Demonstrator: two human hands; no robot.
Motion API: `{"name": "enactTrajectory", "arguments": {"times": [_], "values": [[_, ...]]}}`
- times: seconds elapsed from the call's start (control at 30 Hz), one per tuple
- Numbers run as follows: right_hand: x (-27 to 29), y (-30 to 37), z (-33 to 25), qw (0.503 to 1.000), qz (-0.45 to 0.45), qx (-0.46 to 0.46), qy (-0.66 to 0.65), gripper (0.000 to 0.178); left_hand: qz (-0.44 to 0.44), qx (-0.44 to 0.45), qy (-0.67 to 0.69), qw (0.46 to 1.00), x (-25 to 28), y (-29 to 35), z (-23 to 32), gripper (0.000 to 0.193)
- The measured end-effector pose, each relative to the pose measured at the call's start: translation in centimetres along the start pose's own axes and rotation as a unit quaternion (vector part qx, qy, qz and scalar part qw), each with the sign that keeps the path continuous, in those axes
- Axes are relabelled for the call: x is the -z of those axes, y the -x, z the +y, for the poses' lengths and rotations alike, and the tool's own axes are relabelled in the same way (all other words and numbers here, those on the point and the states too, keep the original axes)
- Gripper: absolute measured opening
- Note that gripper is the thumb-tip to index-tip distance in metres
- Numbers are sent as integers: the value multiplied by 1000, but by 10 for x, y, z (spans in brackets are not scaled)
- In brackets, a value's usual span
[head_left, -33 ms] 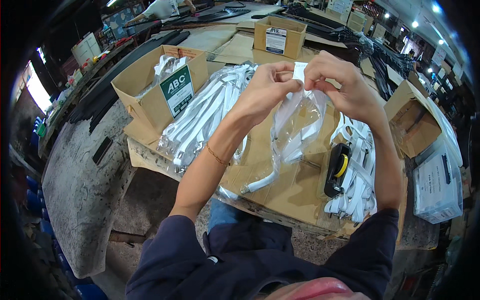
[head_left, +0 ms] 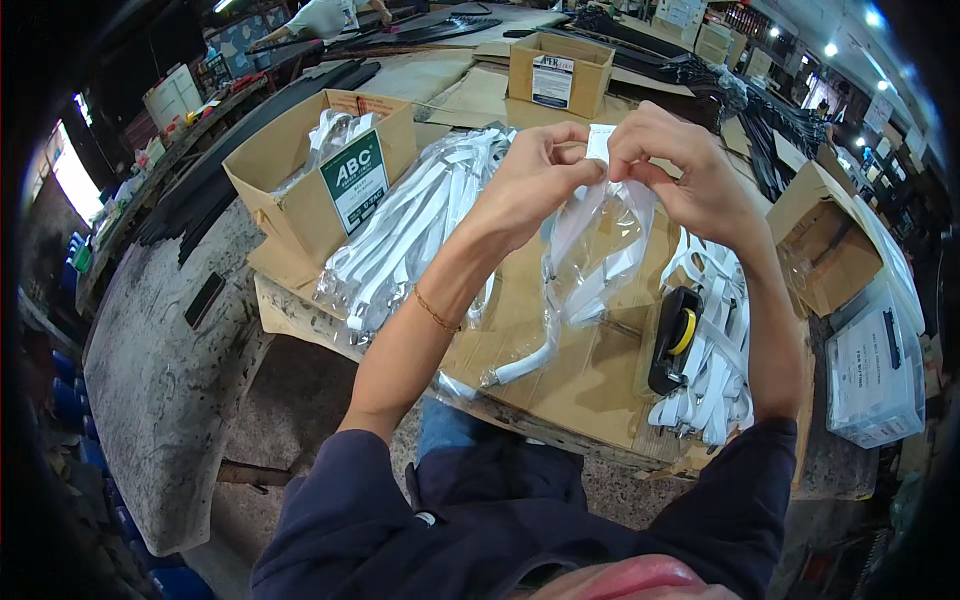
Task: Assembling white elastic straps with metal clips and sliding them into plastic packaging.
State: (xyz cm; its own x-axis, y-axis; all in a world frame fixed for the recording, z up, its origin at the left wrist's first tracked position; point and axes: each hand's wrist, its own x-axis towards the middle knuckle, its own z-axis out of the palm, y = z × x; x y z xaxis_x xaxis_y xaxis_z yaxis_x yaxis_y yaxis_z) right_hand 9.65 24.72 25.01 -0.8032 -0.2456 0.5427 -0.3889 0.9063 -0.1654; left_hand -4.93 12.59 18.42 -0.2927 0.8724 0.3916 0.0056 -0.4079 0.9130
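My left hand (head_left: pixel 535 180) and my right hand (head_left: pixel 680 165) are raised close together above the cardboard-covered table, fingers pinched on the upper end of a clear plastic bag (head_left: pixel 615 225). A looped white strap (head_left: pixel 598 285) shows through the plastic. Between my fingertips a flat white piece (head_left: pixel 600 140) sticks up; whether it is the strap's end or a label I cannot tell. Below, a white strap end with a metal tip (head_left: pixel 525 368) rests on the cardboard. Right of the bag lies a black tape dispenser (head_left: pixel 673 345) with a yellow core, beside a pile of unbagged white straps (head_left: pixel 722 350).
Bagged white straps (head_left: pixel 420 220) are heaped at the left, beside an open carton (head_left: pixel 290 215) holding more. Another carton (head_left: pixel 590 75) stands at the back. At the right are an open box (head_left: pixel 825 250) and a clear plastic bin (head_left: pixel 880 390). A phone (head_left: pixel 205 300) lies far left.
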Motion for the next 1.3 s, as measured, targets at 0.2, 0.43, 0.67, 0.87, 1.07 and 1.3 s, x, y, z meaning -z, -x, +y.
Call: {"name": "enactTrajectory", "arguments": {"times": [0.2, 0.43, 0.67, 0.87, 1.07, 1.3], "values": [[-14, -3, -9, 997, 55, 4, 60, 13, 24, -16, 2, 1000, 2, 4, 3, 22], [-6, -2, -14, 993, 0, -79, 83, 12, 31, -12, -55, 998, 6, 12, 5, 20], [-2, -6, -22, 994, -55, -91, 23, 9, 25, -16, -91, 995, 2, 17, 2, 17], [-14, 2, -15, 996, 55, 54, 45, 13, 0, -12, 10, 1000, -4, 15, -7, 16], [0, 3, -23, 988, 152, -13, 0, 18, 6, 13, 36, 999, -25, 23, -1, 16], [12, 25, -29, 998, 17, -38, 54, 18, -10, -11, -22, 1000, -18, 27, 10, 16]]}}
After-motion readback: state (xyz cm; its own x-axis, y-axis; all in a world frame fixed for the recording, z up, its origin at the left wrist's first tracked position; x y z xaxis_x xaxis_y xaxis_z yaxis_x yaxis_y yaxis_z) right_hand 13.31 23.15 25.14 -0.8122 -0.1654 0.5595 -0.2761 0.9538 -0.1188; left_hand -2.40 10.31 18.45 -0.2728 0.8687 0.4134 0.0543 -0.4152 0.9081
